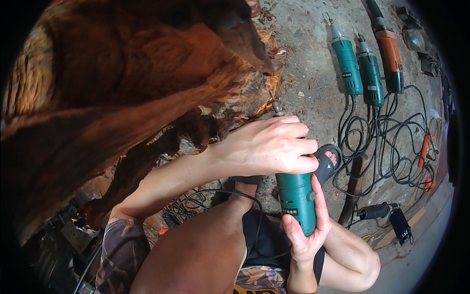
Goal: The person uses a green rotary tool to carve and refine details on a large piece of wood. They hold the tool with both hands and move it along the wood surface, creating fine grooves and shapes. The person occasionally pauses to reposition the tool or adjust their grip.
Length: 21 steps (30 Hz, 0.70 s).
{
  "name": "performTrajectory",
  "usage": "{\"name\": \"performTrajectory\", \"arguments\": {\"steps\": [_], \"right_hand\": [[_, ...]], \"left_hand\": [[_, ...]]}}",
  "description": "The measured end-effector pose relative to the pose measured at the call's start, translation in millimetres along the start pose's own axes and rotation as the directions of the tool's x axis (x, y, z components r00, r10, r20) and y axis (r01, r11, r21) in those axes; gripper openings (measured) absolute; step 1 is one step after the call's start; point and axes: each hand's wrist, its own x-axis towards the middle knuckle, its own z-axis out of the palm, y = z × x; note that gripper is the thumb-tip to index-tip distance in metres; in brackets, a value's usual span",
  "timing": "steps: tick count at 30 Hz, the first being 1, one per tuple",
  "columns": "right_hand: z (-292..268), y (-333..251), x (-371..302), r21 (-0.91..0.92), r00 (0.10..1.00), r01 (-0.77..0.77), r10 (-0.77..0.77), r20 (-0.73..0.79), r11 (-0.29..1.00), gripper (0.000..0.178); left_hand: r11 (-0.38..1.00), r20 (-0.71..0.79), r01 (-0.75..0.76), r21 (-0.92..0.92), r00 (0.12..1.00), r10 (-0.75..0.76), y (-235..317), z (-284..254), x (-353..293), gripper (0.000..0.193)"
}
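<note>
Both my hands hold a green die grinder [297, 193], its nose pointing up and away from me. My left hand [281, 146] is wrapped over its front part, back of the hand facing up. Around the rear end of the body, my right hand [308, 235] closes with the thumb on the near side and fingers on the far side. The metal chuck [277, 108] sticks out past my left hand. Its thin bit reaches the ragged edge of a large reddish-brown piece of wood [147, 68]; whether it touches I cannot tell.
On the concrete floor at right lie two more green grinders [347, 66] and an orange-and-black power tool [390, 61]. Their black cords [377, 142] lie in tangled loops. A black handheld tool [377, 210] lies lower right. My sandaled foot [329, 161] is just beyond the grinder.
</note>
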Motion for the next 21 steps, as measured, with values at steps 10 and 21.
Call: {"name": "performTrajectory", "arguments": {"steps": [10,21], "right_hand": [[-0.7,-6.8,5.5,-0.009,1.000,-0.018,0.018,0.003,1.000,0.079],[-6.5,-13.2,12.3,-0.004,0.999,-0.028,0.028,0.045,1.000,0.077]], "left_hand": [[1.000,-0.025,0.011,0.010,1.000,-0.011,-1.0,1.9,-0.2,0.024],[0.999,0.013,0.026,0.041,1.000,-0.027,2.0,-3.5,-0.9,0.024]]}}
